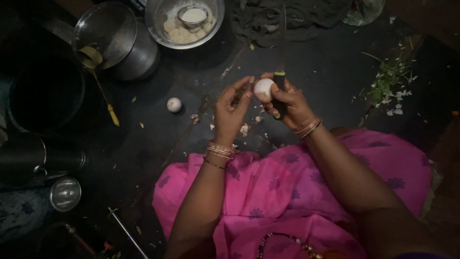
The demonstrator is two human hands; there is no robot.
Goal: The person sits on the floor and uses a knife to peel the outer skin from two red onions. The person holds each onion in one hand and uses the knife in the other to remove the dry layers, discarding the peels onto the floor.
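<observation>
A small pale peeled onion is pinched between my two hands above the dark floor. My right hand grips a knife with a black and green handle and its thumb presses the onion. My left hand touches the onion's left side with its fingertips. A second small onion lies on the floor to the left. Bits of peel are scattered under my hands.
A steel bowl with pale pieces and a small cup sits at the top. A steel pot with a tilted lid stands beside it, and dark vessels at left. Green scraps lie at right. Pink cloth covers my lap.
</observation>
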